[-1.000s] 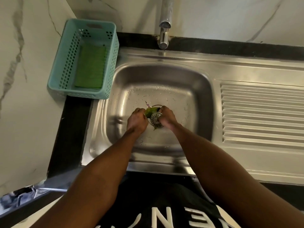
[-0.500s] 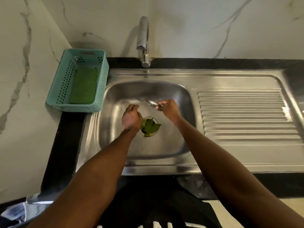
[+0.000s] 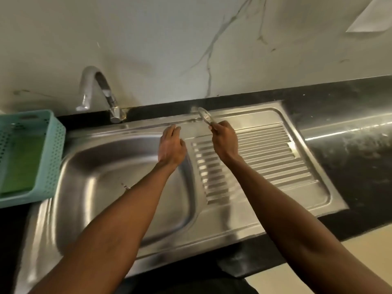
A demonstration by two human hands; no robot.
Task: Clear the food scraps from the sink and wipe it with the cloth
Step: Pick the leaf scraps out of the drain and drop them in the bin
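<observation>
Steel drain strainer (image 3: 204, 115) is pinched in the right hand (image 3: 224, 141) above the drainboard (image 3: 265, 158) at 1 o'clock; the left hand (image 3: 170, 148) hovers open-fingered, empty. Best set it down flat, well clear of the basin (image 3: 101, 166).

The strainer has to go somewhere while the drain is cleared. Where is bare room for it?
The ribbed drainboard right of the right hand is bare, as is the black counter beyond. The basin is crossed by the left hand and forearm.
</observation>
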